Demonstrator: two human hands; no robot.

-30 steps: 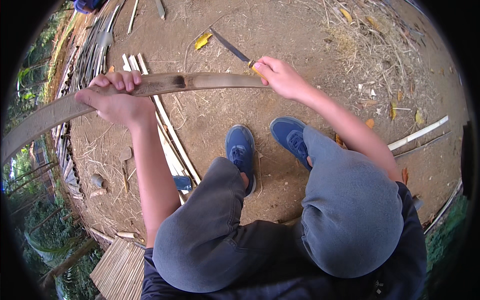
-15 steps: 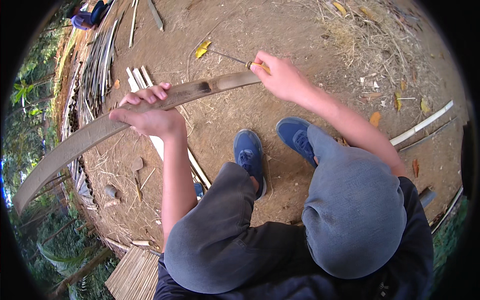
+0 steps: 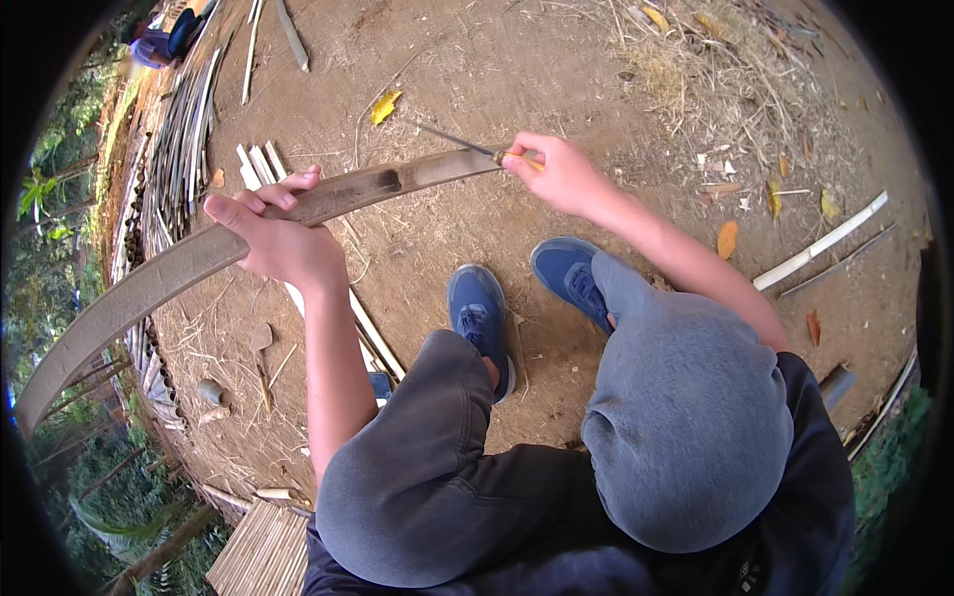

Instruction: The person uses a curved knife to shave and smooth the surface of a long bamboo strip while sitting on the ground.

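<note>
No lettering, number or sign can be read; the small pale mark [image 3: 746, 577] on the dark navy fabric garment [image 3: 817, 472], lower right of the frame, is indistinct.

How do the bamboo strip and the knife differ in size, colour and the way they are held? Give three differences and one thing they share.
Size: the bamboo strip is much longer and wider than the knife.
Colour: the strip is grey-brown with a dark patch; the knife has a dark blade and a yellowish handle.
Hold: the strip is in the left hand, the knife in the right.
Shared: both are held above the ground.
</note>
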